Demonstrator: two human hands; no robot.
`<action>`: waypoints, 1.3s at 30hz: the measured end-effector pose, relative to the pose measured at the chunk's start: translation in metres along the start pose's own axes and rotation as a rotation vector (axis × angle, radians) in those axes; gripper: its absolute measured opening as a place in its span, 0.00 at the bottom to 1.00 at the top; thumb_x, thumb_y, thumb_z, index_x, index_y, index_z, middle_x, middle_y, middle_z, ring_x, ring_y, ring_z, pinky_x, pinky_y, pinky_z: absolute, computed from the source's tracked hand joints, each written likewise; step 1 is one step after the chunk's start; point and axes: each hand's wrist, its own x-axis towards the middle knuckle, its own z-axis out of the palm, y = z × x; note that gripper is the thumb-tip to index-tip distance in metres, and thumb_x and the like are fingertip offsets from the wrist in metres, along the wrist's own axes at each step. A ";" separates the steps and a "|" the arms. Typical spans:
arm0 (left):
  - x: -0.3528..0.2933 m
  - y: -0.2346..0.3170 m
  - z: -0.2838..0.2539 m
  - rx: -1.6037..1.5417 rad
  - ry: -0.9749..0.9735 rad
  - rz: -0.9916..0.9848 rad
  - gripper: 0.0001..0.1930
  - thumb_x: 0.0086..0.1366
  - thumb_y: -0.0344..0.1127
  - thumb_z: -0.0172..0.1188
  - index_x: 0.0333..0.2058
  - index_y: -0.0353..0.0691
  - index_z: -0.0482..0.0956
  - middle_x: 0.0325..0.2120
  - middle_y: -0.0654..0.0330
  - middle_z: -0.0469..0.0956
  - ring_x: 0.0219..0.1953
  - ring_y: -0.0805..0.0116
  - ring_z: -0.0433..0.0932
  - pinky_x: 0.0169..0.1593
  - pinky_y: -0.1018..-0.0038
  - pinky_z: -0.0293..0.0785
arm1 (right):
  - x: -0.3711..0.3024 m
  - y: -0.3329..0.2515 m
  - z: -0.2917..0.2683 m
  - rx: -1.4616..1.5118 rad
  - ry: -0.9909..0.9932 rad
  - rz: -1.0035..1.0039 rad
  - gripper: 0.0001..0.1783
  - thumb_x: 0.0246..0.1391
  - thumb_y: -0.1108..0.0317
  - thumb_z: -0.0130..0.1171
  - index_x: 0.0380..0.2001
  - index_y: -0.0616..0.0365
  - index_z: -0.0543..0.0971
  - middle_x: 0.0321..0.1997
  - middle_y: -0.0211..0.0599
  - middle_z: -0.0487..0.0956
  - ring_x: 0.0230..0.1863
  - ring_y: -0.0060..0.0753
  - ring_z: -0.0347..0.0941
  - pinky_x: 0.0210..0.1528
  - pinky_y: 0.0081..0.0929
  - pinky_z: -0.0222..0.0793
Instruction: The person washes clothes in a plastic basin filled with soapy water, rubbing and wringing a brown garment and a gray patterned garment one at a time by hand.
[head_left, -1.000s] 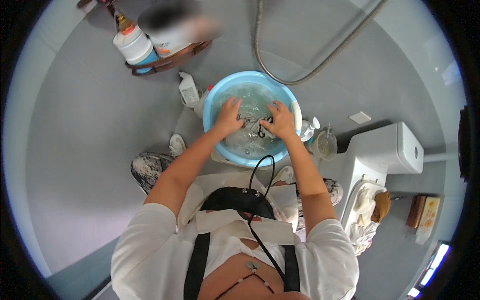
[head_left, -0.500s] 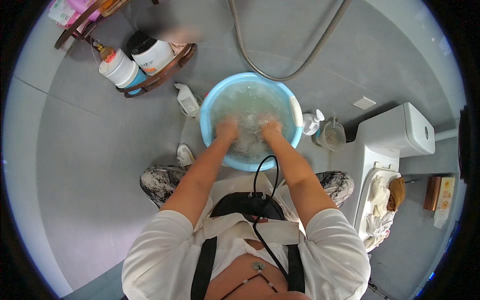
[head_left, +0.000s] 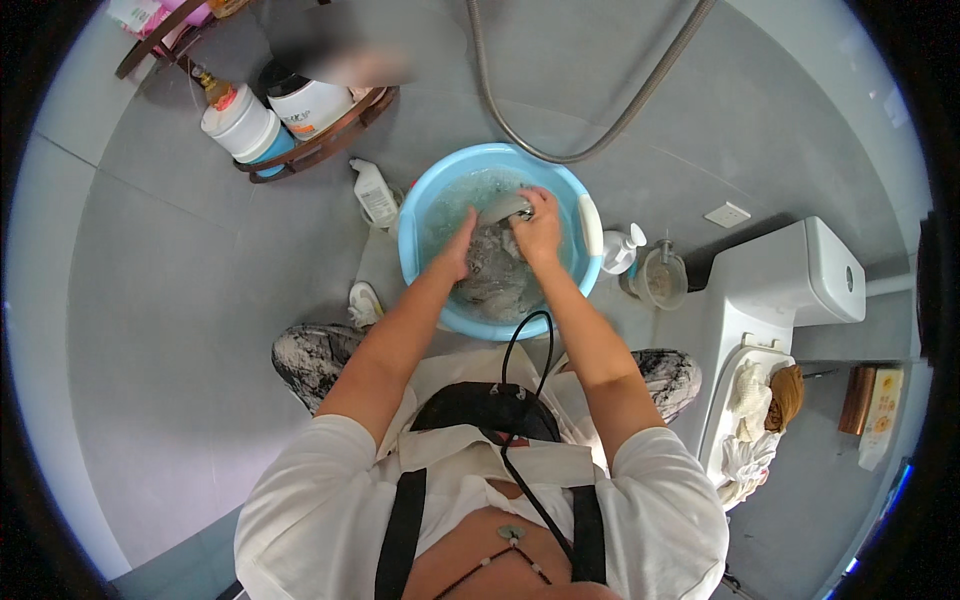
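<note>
A light blue basin (head_left: 412,215) holds cloudy, bubbly water and a soaked grey cloth (head_left: 497,275); the kind of garment cannot be made out. My right hand (head_left: 538,230) is closed on a raised fold of this cloth, above the water at the basin's right side. On the other side, my left hand (head_left: 459,248) rests along the edge of the cloth with its fingers stretched out and held upright. Its lower edge meets the water.
Right of the basin stand a white pump bottle (head_left: 622,248) and a clear tub (head_left: 660,278); at its left, a white bottle (head_left: 374,193). A shower hose (head_left: 590,150) hangs beyond. Clothes (head_left: 757,405) lie on the toilet (head_left: 722,400). Containers fill a corner shelf (head_left: 330,150).
Both hands have come up out of the water, where they were submerged. A fold of grey cloth now shows in my right hand, and more of the cloth is visible below.
</note>
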 end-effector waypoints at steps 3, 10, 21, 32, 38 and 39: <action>-0.019 0.014 0.013 -0.211 -0.119 0.008 0.37 0.54 0.66 0.42 0.55 0.46 0.58 0.55 0.55 0.57 0.56 0.56 0.56 0.57 0.55 0.50 | -0.017 -0.027 -0.002 0.002 0.065 -0.414 0.20 0.24 0.73 0.58 0.30 0.47 0.77 0.58 0.43 0.57 0.49 0.51 0.61 0.48 0.36 0.62; -0.032 0.029 0.020 -0.323 -0.356 0.035 0.25 0.59 0.55 0.41 0.48 0.43 0.65 0.46 0.58 0.68 0.46 0.58 0.69 0.50 0.58 0.64 | -0.030 -0.047 -0.020 -0.024 -0.232 -0.617 0.19 0.22 0.72 0.61 0.28 0.44 0.77 0.59 0.45 0.56 0.50 0.53 0.60 0.48 0.38 0.62; -0.024 0.026 0.051 -0.370 -0.116 0.276 0.18 0.62 0.40 0.34 0.42 0.38 0.69 0.39 0.54 0.71 0.39 0.60 0.71 0.45 0.63 0.68 | -0.019 -0.047 -0.009 -0.012 -0.149 -0.424 0.20 0.30 0.63 0.62 0.31 0.53 0.71 0.42 0.47 0.68 0.42 0.52 0.65 0.41 0.38 0.64; -0.019 0.037 0.018 1.137 0.510 0.541 0.26 0.60 0.49 0.37 0.35 0.27 0.72 0.32 0.45 0.74 0.38 0.56 0.74 0.39 0.65 0.70 | 0.023 -0.019 -0.044 -0.025 -0.311 -0.062 0.30 0.40 0.50 0.57 0.43 0.60 0.69 0.46 0.52 0.68 0.48 0.47 0.64 0.48 0.33 0.59; -0.053 0.052 -0.013 0.427 0.321 0.369 0.26 0.58 0.53 0.46 0.41 0.33 0.71 0.33 0.54 0.73 0.33 0.66 0.72 0.30 0.72 0.71 | 0.054 -0.002 -0.080 0.291 -0.349 0.252 0.32 0.45 0.48 0.55 0.50 0.57 0.66 0.48 0.43 0.68 0.48 0.37 0.64 0.47 0.30 0.60; -0.065 0.054 -0.010 0.394 0.259 0.328 0.25 0.57 0.52 0.48 0.42 0.34 0.70 0.36 0.54 0.72 0.35 0.64 0.72 0.35 0.70 0.70 | 0.056 -0.002 -0.083 0.351 -0.334 0.259 0.31 0.46 0.49 0.54 0.49 0.56 0.67 0.47 0.41 0.68 0.48 0.35 0.64 0.46 0.29 0.61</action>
